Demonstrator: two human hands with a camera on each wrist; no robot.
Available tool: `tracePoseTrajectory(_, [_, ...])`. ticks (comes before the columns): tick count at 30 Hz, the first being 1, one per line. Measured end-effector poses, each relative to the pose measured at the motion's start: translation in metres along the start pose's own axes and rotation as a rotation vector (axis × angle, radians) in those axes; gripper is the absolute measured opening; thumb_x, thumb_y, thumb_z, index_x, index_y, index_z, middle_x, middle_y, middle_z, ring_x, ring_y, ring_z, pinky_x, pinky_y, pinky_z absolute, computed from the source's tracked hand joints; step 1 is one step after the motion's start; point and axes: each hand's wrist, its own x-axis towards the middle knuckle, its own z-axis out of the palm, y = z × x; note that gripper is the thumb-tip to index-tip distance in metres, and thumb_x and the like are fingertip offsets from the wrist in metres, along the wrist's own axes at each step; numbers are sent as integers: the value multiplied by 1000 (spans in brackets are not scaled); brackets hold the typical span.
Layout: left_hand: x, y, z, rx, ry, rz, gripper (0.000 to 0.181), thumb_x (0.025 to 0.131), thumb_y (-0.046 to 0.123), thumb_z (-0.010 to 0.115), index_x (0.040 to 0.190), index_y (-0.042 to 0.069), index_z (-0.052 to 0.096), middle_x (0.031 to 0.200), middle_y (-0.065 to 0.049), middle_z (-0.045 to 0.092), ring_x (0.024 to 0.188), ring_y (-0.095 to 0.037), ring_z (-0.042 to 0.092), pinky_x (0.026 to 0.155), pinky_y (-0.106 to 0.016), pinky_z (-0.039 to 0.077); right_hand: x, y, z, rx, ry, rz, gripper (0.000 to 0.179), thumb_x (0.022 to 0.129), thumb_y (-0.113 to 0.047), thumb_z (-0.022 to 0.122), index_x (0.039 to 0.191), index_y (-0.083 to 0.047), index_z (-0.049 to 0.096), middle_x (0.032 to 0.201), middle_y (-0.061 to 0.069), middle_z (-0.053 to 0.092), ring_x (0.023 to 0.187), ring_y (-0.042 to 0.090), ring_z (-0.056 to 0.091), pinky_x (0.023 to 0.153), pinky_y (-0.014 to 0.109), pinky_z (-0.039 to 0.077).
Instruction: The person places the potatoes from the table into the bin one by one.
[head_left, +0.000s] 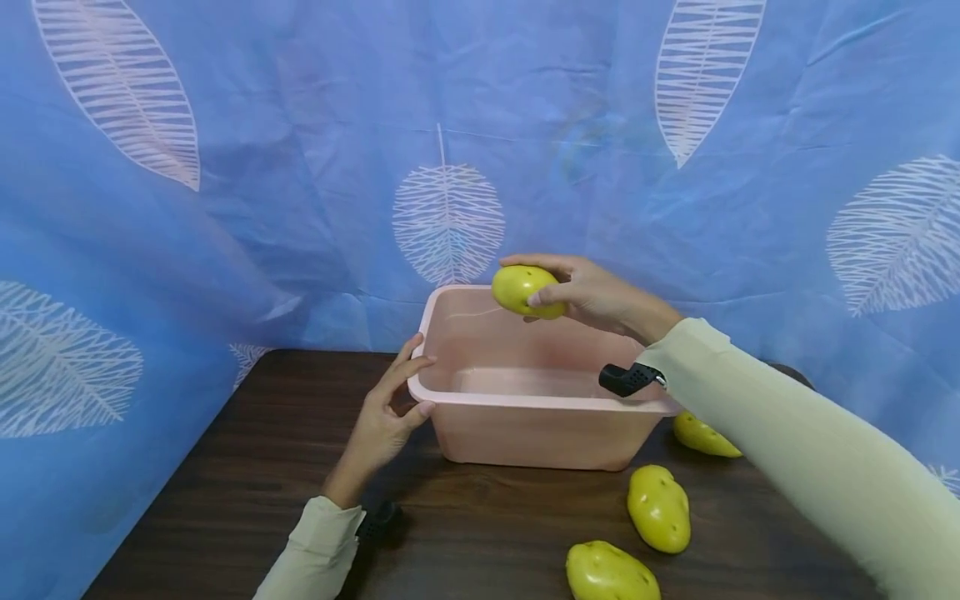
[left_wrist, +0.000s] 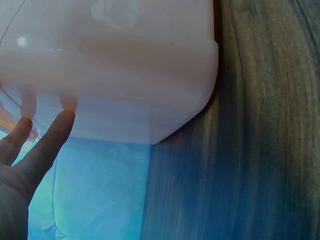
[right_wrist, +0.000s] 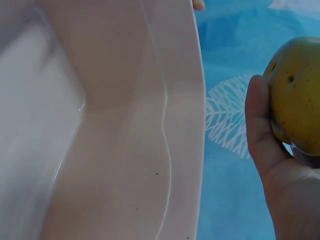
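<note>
My right hand (head_left: pixel 592 292) holds a yellow potato (head_left: pixel 517 289) between thumb and fingers, above the back part of a pink plastic tub (head_left: pixel 536 429). In the right wrist view the potato (right_wrist: pixel 300 95), dotted with small dark pits, sits beyond the tub's rim (right_wrist: pixel 187 120). On the tub's left front corner, my left hand (head_left: pixel 386 425) grips the rim, fingers over the edge and thumb at the front. Fingers (left_wrist: pixel 50 145) lie against the tub's outer wall (left_wrist: pixel 125 75) in the left wrist view.
Two more potatoes lie on the dark wooden table (head_left: pixel 247 467), one (head_left: pixel 658 508) near the tub's right front corner and another (head_left: pixel 611 573) nearer me. A third potato (head_left: pixel 701 435) is partly behind my right sleeve. A blue leaf-patterned cloth (head_left: pixel 315 167) hangs behind the table.
</note>
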Motion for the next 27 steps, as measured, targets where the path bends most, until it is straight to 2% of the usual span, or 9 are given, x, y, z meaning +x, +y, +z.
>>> tracePoseTrajectory(6, [-1, -2, 5, -6, -14, -3, 55, 96, 15, 77, 146, 5, 57, 174, -5, 27, 154, -45, 36, 101, -40, 57, 19, 14, -7, 13, -10, 74, 71, 97, -3, 62, 163, -11, 36, 157, 14, 41, 126, 30, 53, 97, 37, 60])
tracePoseTrajectory(11, [0, 0, 3, 7, 6, 5, 53, 95, 15, 77, 144, 10, 60, 174, -2, 29, 153, -42, 38, 99, -36, 57, 35, 22, -8, -22, -54, 112, 71, 98, -5, 64, 163, -11, 35, 151, 15, 44, 124, 29, 54, 101, 41, 58])
tracePoseTrajectory(16, [1, -1, 0, 27, -5, 11, 52, 96, 18, 77, 144, 8, 59, 174, -2, 28, 154, -43, 35, 99, -35, 57, 49, 30, -1, -34, -105, 138, 70, 98, -6, 63, 163, -13, 37, 145, 14, 49, 121, 28, 56, 105, 45, 55])
tracePoseTrajectory(21, [3, -2, 0, 8, -2, 15, 50, 97, 16, 76, 142, 5, 59, 174, -3, 28, 156, -42, 33, 98, -31, 57, 60, 40, 8, -24, -164, 170, 68, 99, -10, 63, 163, -18, 39, 142, 13, 51, 122, 28, 54, 115, 54, 43])
tracePoseTrajectory(27, [2, -1, 0, -5, -13, 8, 47, 98, 16, 75, 142, 8, 60, 174, -3, 27, 156, -41, 31, 97, -28, 57, 65, 54, 10, -83, -157, 212, 64, 100, -18, 66, 159, -26, 44, 137, 13, 54, 121, 30, 53, 114, 52, 43])
